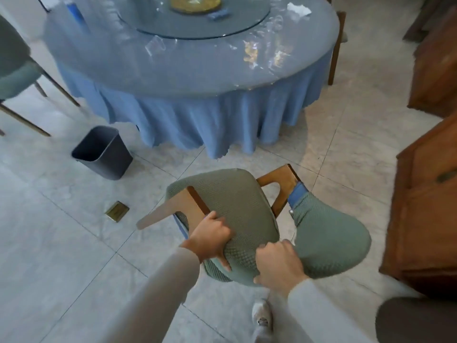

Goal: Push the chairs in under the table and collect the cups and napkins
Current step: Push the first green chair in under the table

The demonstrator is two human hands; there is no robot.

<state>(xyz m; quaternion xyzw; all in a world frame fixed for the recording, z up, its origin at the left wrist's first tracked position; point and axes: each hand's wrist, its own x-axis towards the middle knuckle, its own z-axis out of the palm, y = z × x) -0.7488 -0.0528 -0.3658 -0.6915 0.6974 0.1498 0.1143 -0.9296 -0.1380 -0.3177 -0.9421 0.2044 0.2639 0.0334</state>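
Observation:
A green-upholstered chair (237, 206) with wooden arms stands on the tiled floor, a short way in front of the round table (173, 73) with its blue cloth. My left hand (211, 240) grips the left side of the chair's backrest top. My right hand (278, 264) grips the backrest top further right. On the table lie a clear plastic cup (154, 44) on its side, more clear cups (277, 23) at the right, and a white napkin (299, 9) near the far right edge.
A dark grey waste bin (102, 152) stands on the floor left of the chair. A brass floor socket (117, 211) sits in a tile. Another green chair (14, 68) is at far left. Wooden cabinets (427, 194) line the right. My shoe (262, 315) is below.

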